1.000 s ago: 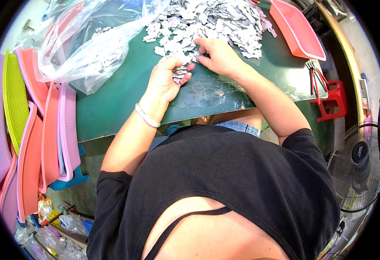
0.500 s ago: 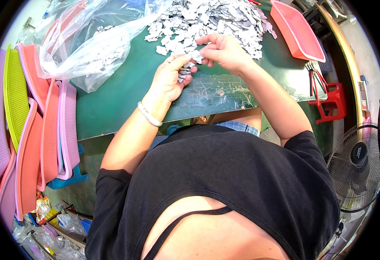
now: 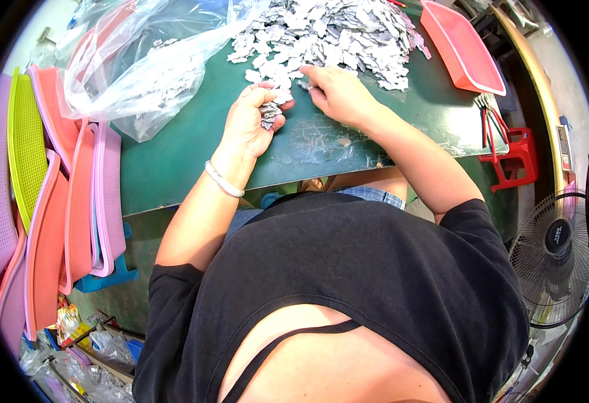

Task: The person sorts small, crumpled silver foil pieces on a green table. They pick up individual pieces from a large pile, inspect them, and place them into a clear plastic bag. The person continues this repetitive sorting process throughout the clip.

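Note:
My left hand (image 3: 246,122) is closed round a small stack of flat, irregular grey-white pieces (image 3: 271,115), held upright on edge above the green table. To its right, my right hand (image 3: 340,97) reaches the near edge of a large heap of the same kind of pieces (image 3: 334,33). One small flat piece (image 3: 305,85) shows between its thumb and fingers, partly hidden by them. A white bangle sits on my left wrist.
A transparent plastic bag (image 3: 153,80) with more pieces lies left of the heap. Stacked purple, green and orange baskets (image 3: 73,201) stand at the left. A pink basket (image 3: 465,54), red-handled pliers (image 3: 489,124), a red stool (image 3: 516,158) and a fan (image 3: 556,252) are to the right.
My left hand has moved slightly left and down with its stack. My right hand has drawn away from it and gone a little down, to the heap's near edge.

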Demonstrator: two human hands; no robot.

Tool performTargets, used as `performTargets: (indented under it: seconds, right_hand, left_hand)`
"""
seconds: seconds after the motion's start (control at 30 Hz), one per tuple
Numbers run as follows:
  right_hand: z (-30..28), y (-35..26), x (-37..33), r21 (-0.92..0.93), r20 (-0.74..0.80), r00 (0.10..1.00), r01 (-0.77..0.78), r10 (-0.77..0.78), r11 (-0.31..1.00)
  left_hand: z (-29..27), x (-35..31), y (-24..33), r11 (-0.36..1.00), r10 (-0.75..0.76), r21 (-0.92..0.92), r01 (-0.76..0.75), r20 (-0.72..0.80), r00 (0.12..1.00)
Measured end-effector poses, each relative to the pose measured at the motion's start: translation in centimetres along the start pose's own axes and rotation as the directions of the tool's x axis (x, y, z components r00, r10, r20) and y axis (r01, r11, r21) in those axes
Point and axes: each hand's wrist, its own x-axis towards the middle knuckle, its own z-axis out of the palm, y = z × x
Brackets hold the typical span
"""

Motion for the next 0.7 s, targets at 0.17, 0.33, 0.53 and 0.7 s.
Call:
performTargets:
  seconds: [0.17, 0.33, 0.53, 0.7]
  right_hand:
    - [-1.1, 0.4, 0.5, 0.488, 0.225, 0.902, -0.431, 0.368, 0.759]
    - [-2.2, -1.1, 1.1, 0.693, 0.390, 0.841, -0.537, 0.376, 0.482]
    - [-1.8, -0.3, 2.6, 0.269, 0.082, 0.974, -0.226, 0.211, 0.936]
    - [0.1, 1.5, 4.3, -0.124, 0.077, 0.991, 0.119, -0.110, 0.985]
  left_hand:
    - [-0.5, 0.4, 0.0, 1.000, -0.016, 0.021, 0.015, 0.023, 1.000]
    - [0.4, 0.2, -0.5, 0.996, -0.063, 0.059, 0.060, 0.044, 0.997]
    - [0.8, 0.0, -0.7, 0.999, -0.039, 0.029, 0.039, -0.002, 0.999]
    - [0.4, -0.1, -0.2, 0.990, -0.059, -0.126, 0.059, 0.000, 0.998]
